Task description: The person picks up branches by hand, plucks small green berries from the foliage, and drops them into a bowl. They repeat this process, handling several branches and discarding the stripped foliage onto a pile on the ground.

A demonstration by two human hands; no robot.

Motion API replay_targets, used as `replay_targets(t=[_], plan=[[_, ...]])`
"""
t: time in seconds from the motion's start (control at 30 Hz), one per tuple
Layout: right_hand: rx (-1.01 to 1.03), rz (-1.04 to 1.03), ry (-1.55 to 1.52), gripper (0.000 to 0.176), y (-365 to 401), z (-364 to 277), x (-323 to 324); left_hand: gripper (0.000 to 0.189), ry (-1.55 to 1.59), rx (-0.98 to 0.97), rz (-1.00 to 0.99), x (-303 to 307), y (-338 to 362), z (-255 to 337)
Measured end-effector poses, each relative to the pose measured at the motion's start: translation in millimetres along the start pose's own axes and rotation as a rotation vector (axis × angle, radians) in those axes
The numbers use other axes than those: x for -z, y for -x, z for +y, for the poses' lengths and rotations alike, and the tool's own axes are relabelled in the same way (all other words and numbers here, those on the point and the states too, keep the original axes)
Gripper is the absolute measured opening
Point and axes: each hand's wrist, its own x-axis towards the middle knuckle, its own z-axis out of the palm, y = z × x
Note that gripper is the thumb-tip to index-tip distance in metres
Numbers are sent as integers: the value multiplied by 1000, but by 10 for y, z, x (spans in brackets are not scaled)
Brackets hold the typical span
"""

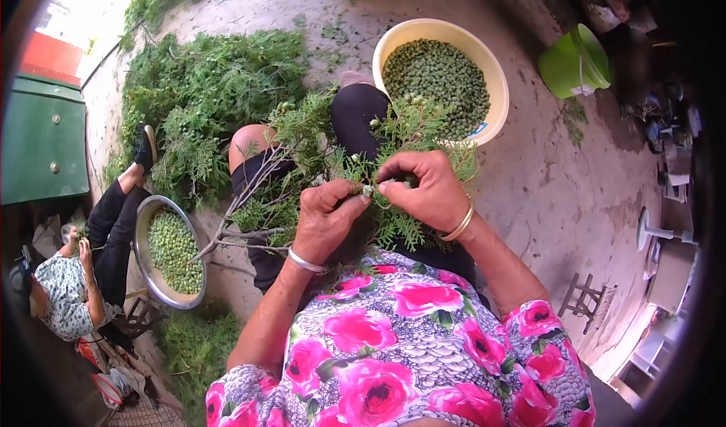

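A cut evergreen branch [261,234] with flat, feathery green sprays lies across my lap. My left hand [329,217], with a silver bracelet at the wrist, is closed in a pinch on a small pale-green cone [367,190] among the sprays. Close beside it, my right hand [429,191], wearing a gold bangle, has its fingers curled together at the foliage. Something dark green shows inside its curl, too small and shaded to name. Beyond my knees stands a cream basin [495,86] filled with small green cones.
A heap of cut branches [212,86] spreads over the floor ahead on the left. To the left, another person [72,291] sits by a metal basin [198,226] of green cones. A green bucket [575,62] and a small wooden stool [586,300] are on the right.
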Motion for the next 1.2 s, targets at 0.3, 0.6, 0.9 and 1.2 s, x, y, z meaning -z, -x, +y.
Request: replay_targets(t=[0.3,0.6,0.9,1.2], plan=[[161,-33,235,20,21,71,-74,10,-118,-75,-26,-3,-40,23],[-166,239,-352,9,4,20,86,12,-165,-174,-43,-29,36,-15],[216,708,747,25,-438,81,1085,42,-472,-440,-385,51,164,167],[341,-114,1014,17,-623,104,-287,43,-538,-438,-380,14,182,152]])
